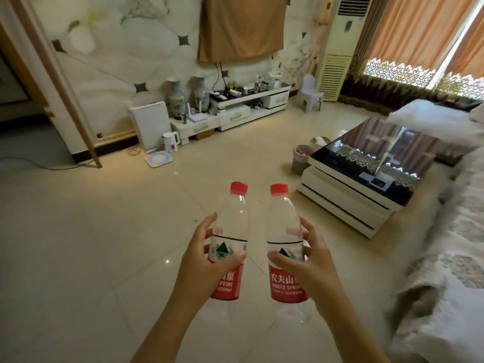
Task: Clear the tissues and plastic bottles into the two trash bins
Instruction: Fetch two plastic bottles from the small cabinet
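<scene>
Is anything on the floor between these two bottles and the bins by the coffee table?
Nothing visible. The left hand and right hand each hold a plastic bottle over bare tiled floor. The trash bins stand at the far-left corner of the coffee table, open floor between.

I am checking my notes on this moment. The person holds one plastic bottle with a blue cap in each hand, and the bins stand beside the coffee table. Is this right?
Not quite: the caps are red, not blue. The head view shows the left hand gripping one bottle and the right hand gripping the other bottle, each with a red cap. The bins do stand beside the coffee table.
</scene>
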`<state>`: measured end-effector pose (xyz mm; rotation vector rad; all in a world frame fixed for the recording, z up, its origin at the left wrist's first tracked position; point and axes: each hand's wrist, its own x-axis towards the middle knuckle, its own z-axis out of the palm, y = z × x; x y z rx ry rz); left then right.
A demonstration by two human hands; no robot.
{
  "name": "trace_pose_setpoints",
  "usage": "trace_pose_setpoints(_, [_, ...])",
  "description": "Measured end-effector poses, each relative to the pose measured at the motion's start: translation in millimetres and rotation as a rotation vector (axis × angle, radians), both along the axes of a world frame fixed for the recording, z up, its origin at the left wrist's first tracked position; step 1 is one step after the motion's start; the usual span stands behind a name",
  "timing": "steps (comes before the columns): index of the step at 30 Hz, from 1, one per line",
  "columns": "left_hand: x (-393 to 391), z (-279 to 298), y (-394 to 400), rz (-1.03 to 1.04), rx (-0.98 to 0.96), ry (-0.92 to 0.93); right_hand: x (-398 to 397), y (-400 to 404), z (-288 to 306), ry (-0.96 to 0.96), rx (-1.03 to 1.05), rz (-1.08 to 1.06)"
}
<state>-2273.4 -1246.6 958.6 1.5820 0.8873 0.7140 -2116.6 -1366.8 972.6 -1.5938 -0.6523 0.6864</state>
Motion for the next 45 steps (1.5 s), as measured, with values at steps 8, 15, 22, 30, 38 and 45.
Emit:
trace_pose_setpoints(8, [77.2, -5.0, 136.2, 0.057, 0.001, 0.047, 86.4, 147.4, -4.8, 0.003, -0.023, 0.049])
trace_pose_setpoints(15, [149.4, -12.0, 295.1, 0.032, -0.014, 0.032, 153.0, 295.7, -7.2, 0.004, -0.036, 0.004])
trace_pose_setpoints(22, [225.1, 5.1, 442.7, -0.037, -0.006, 0.029, 219.6, 428.2, 8.0, -0.003, -0.031, -0.058])
trace_pose_setpoints(30, [316.4, 0.6, 591.1, -0.037, -0.026, 0.000, 308.3, 578.8, -4.1, -0.005, -0.066, -0.070])
trace_pose_setpoints(38, [414.5, -3.1, 749.2, 0.011, -0.041, 0.058, 415.2, 750.5, -6.2, 0.038, -0.060, -0.038])
trace_pose_setpoints(45, [478.7, 1.5, 868.3, 0.048, -0.049, 0.069, 489.3, 868.3, 11.1, -0.004, -0.044, -0.021])
